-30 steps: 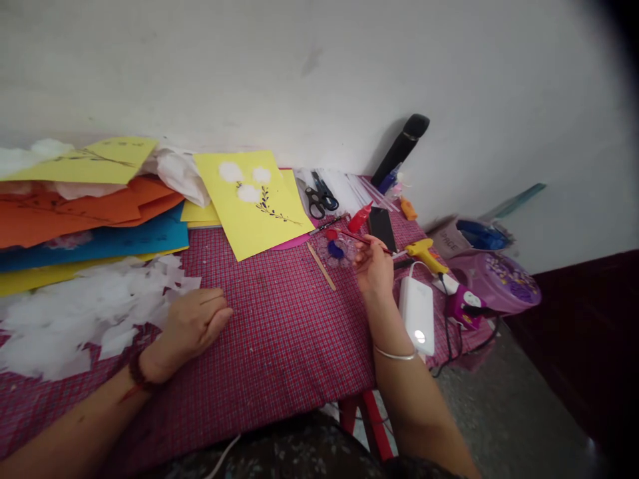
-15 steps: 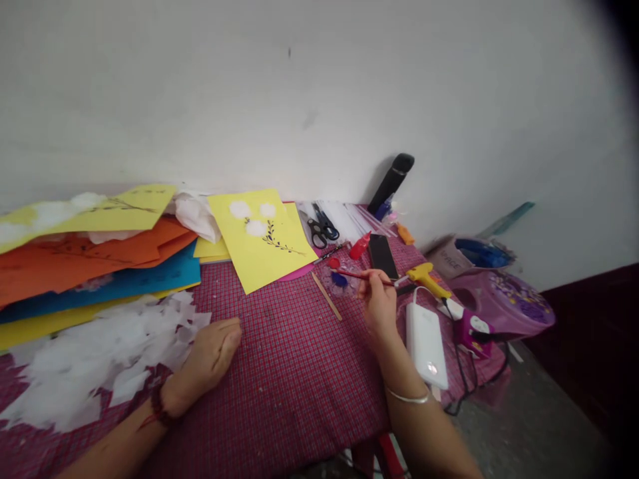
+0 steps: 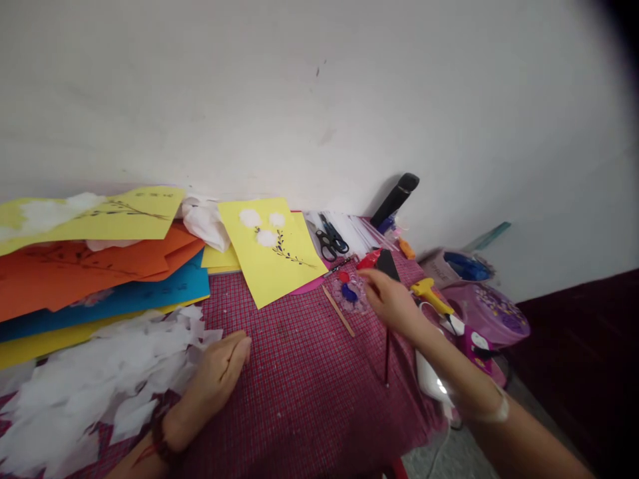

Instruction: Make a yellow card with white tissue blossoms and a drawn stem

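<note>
My left hand rests closed on the checked tablecloth, beside a heap of white paper pieces. Its fingers are curled in; nothing shows in them. My right hand is closed, with its fingertips at a small red bottle; whether they grip it is unclear. From under this palm a thin paintbrush sticks out toward me, its other end hidden. Left of the hand, a crinkled clear sheet bears a red paint blob and a blue one. A flat wooden stick lies nearby.
Yellow paper with white puffs and a painted stem lies toward the wall. Orange sheets and blue ones are stacked left. Scissors, a yellow glue gun, a white device and a purple tub stand right.
My right hand has turned and moved to the red bottle; the paintbrush, which pointed left at the paint, now points toward me beneath the hand. My left hand stays put. The view has shifted slightly.
</note>
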{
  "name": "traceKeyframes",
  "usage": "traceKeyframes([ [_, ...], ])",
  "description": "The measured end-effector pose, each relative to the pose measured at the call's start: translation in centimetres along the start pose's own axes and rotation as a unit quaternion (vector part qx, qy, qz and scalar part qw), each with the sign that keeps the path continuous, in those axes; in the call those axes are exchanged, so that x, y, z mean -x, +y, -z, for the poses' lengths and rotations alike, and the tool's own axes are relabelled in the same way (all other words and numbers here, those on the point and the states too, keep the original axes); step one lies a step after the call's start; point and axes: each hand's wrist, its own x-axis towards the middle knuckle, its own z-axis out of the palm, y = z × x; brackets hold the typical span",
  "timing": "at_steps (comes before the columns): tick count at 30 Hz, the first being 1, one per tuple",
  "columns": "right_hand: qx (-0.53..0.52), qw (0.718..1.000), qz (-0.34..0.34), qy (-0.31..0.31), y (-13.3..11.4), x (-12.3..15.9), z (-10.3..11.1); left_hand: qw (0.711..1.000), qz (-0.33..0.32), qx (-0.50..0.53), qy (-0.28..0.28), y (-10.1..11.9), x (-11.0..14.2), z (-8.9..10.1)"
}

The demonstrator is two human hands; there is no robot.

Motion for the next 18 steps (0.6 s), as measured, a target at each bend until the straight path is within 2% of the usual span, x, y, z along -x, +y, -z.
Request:
traceKeyframes([
  [2, 0.025, 1.0, -0.015, 0.007, -0.2, -5.5, -0.9, 1.0, 0.006, -0.001, 0.001, 0.0, 0.0, 0.0],
  [4, 0.089, 0.994, -0.057, -0.016, -0.2, -10.1, -2.3, 1.0, 0.018, -0.006, -0.001, 0.0, 0.0, 0.2],
  [7, 0.17, 0.977, -0.112, -0.067, 0.1, -13.9, -4.5, 0.999, 0.033, -0.03, -0.01, 0.1, 0.1, 0.4],
  [9, 0.193, 0.969, -0.125, -0.092, 0.3, -14.8, -5.5, 0.997, 0.017, -0.069, -0.032, 0.5, -0.1, 0.4],
  [12, 0.209, 0.964, -0.123, -0.111, 0.6, -15.1, -6.0, 0.981, -0.039, -0.174, -0.076, 2.0, -0.8, -0.2],
  [16, 0.2, 0.966, -0.11, -0.122, 0.7, -15.5, -5.9, 0.933, -0.085, -0.328, -0.117, 4.7, -3.2, -1.9],
  [18, 0.172, 0.971, -0.116, -0.116, 1.0, -15.9, -5.4, 0.907, -0.11, -0.383, -0.135, 5.2, -4.9, -2.7],
])
